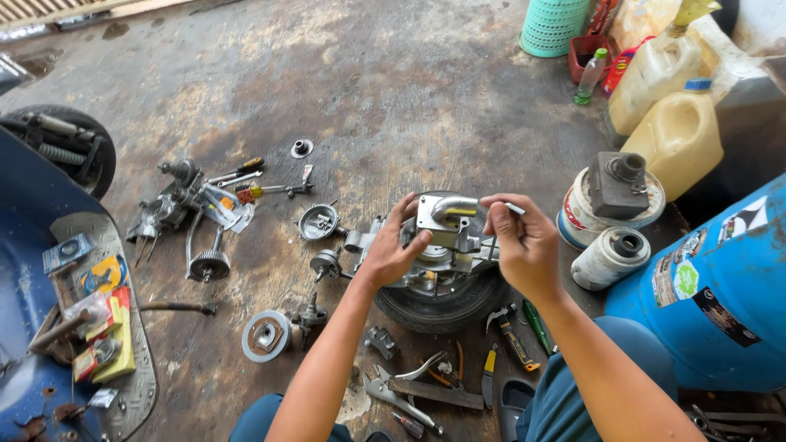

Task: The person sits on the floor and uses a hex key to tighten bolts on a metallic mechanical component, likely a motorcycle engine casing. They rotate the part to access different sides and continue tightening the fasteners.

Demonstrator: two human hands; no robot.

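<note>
You are mid-assembly: the metal engine part (446, 233) rests on the small tyre (442, 299) at centre frame, many loose parts (201, 209) still lie at left. Your left hand (393, 250) grips its side; your right hand (524, 241) pinches a thin tool (514, 209), tip hidden.

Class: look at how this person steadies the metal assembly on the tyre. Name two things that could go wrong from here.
1. The assembly rests on a small tyre, steadied only by the left hand; it might tip or slide off.
2. The right hand pinches a thin tool; a slip could jab the fingers.
</note>
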